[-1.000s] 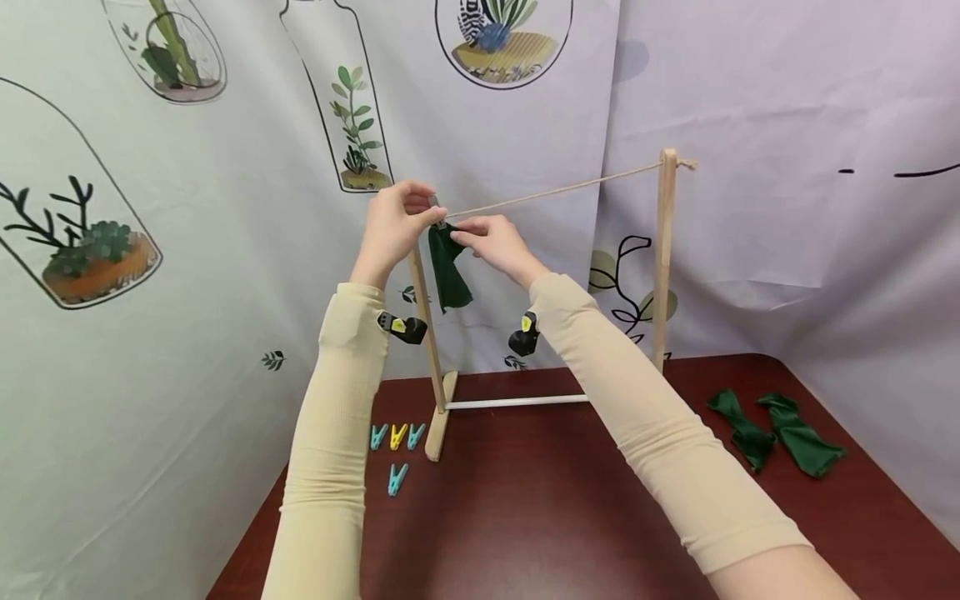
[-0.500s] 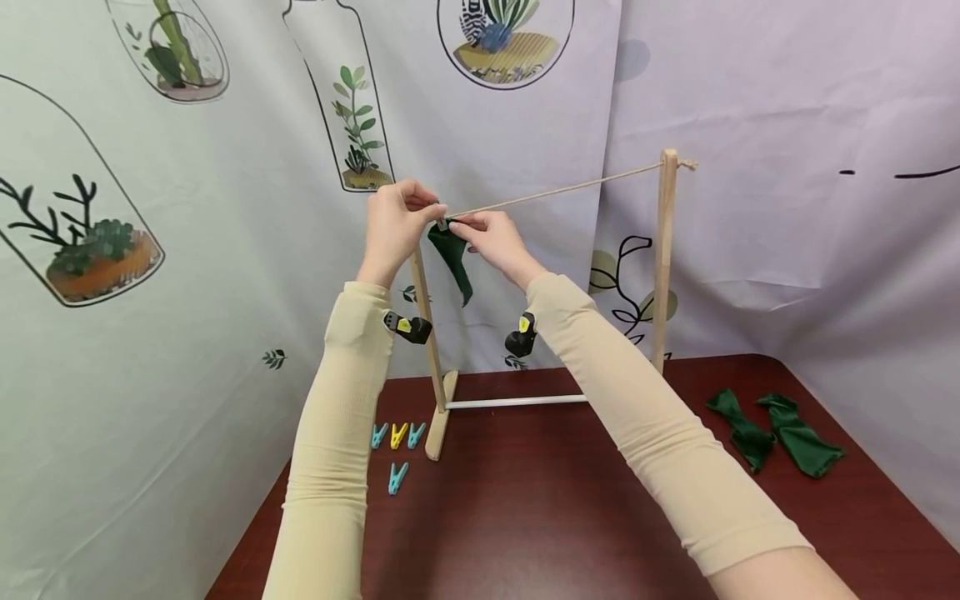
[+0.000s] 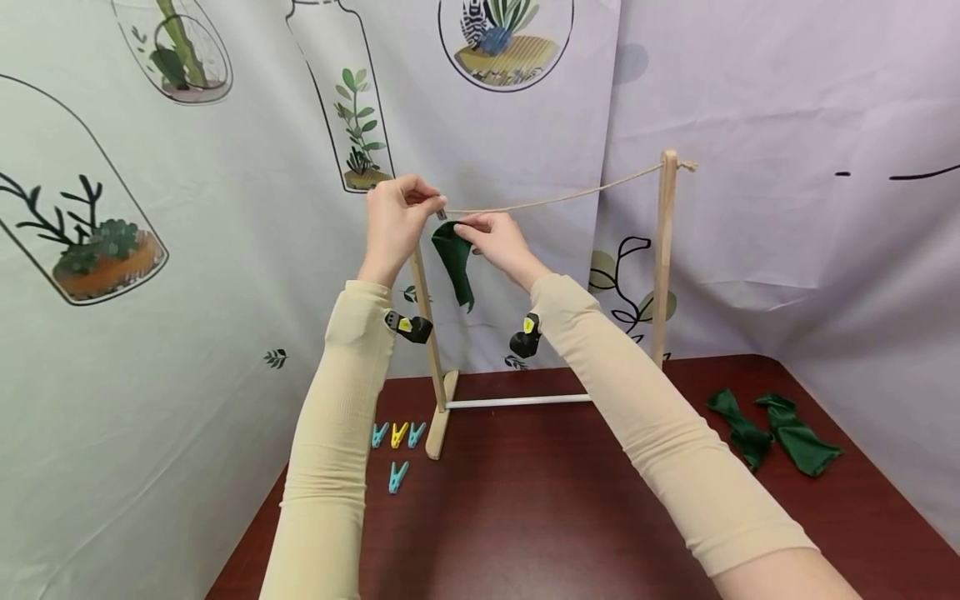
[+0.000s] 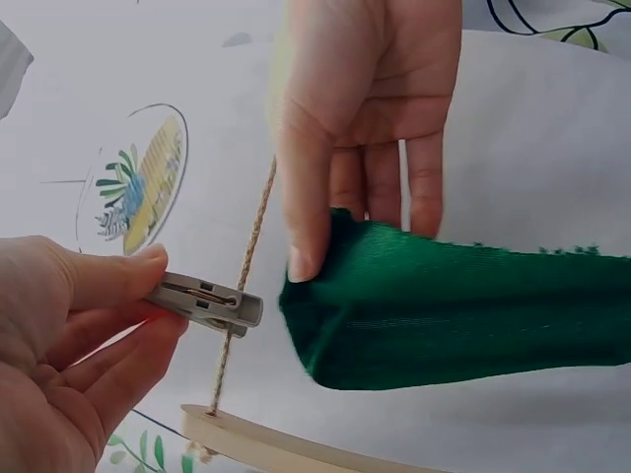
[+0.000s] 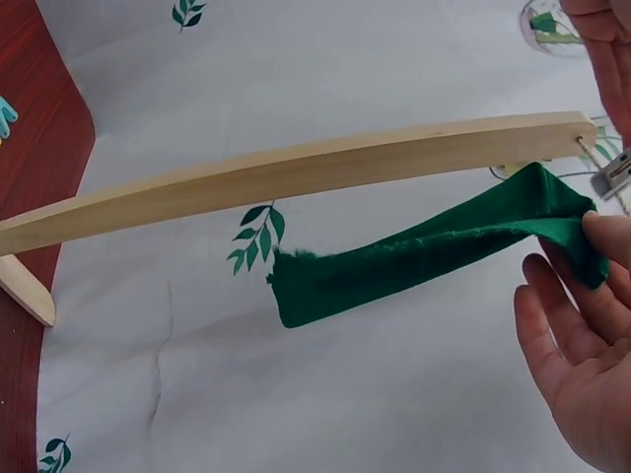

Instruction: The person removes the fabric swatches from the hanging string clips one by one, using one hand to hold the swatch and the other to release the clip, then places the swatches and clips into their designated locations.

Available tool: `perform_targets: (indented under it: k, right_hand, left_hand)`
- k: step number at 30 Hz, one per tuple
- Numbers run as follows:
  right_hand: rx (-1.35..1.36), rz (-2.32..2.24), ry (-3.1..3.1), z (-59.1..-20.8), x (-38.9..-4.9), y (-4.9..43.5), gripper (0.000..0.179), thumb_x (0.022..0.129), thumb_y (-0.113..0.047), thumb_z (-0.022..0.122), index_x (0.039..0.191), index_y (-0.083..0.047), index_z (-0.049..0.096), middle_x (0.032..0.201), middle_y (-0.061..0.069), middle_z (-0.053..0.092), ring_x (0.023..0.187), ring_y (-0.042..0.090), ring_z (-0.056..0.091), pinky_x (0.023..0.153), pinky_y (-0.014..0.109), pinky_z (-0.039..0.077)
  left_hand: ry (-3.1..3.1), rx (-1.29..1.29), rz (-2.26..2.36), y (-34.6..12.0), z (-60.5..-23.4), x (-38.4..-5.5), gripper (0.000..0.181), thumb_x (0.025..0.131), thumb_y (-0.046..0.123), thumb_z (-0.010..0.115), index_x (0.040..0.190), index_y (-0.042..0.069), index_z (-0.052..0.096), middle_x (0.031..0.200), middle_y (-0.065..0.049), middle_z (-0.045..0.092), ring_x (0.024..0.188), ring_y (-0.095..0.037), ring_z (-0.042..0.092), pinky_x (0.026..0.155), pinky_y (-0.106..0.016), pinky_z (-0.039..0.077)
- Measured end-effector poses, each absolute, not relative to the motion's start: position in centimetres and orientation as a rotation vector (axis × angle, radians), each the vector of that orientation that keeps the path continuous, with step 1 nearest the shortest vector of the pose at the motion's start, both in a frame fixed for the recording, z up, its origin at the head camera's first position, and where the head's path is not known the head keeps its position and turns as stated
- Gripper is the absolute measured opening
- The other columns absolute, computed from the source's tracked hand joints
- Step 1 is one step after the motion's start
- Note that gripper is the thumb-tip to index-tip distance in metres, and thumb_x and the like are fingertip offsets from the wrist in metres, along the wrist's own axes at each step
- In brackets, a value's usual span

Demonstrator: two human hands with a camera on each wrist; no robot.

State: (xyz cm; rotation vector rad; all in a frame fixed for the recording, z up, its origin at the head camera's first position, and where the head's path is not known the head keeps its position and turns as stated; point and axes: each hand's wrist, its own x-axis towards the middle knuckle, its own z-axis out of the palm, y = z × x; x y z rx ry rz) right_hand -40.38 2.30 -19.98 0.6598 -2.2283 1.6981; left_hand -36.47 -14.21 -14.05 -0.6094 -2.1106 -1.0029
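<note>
My left hand point(image 3: 396, 221) pinches a grey clothespin point(image 4: 202, 299) by its handle end, beside the left post. The clothespin's jaws straddle the rope point(image 4: 252, 232). Just below the rope, my right hand point(image 3: 498, 242) pinches the top of a dark green cloth point(image 3: 454, 260) between thumb and fingers. In the left wrist view a small gap shows between the clothespin's tip and the cloth. The cloth's lower part hangs free and narrows in folds.
A wooden post point(image 3: 664, 258) carries the rope's right end, and a white bar point(image 3: 517, 402) links the stand's feet. Blue and yellow clothespins point(image 3: 398, 435) lie at left on the dark red table point(image 3: 525, 517). Two more green cloths point(image 3: 802, 437) lie at right.
The cloth's top, earlier overlapping the clothespin, is now apart from it, slightly lower and right, in my right hand. The rope, straight before, now sags. My left hand has barely moved.
</note>
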Motion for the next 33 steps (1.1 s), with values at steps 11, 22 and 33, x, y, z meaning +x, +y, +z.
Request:
perform_targets:
  k: [11,22,33]
  right_hand:
    - [0.664,1.69,-2.244,-20.3,-39.7,3.3,0.031,0.102,-0.021,0.063,0.125,-0.003,0.07,0.124,0.012,0.069,0.103,0.02,0.064,0.089,0.04,0.054]
    - [0.749,1.683,-2.255,-20.4,-37.6,5.4,0.03,0.101,-0.024,0.065,0.125,-0.009,0.071,0.122,0.006,0.07,0.103,0.017,0.064,0.091,0.043,0.054]
    - [0.764,1.707,-2.219,-20.1,-35.6,8.7,0.029,0.099,-0.022,0.067,0.124,-0.008,0.073,0.113,0.006,0.073,0.091,0.016,0.067,0.084,0.034,0.055]
  left_hand:
    - [-2.023,-0.638,-0.997,-14.0,-13.1,-34.9,0.012,0.092,0.014,0.076,0.094,0.002,0.076,0.099,-0.009,0.076,0.088,-0.016,0.07,0.081,-0.024,0.055]
    - [-2.027,-0.602,-1.053,-15.4,-13.6,-33.8,0.028,0.09,0.02,0.079,0.108,0.001,0.072,0.103,-0.01,0.073,0.097,-0.017,0.068,0.088,-0.025,0.054]
    - [-1.925,-0.584,-1.198,-17.4,-13.2,-31.9,0.04,0.085,0.023,0.084,0.117,0.003,0.069,0.108,-0.01,0.069,0.102,-0.015,0.064,0.093,-0.026,0.053]
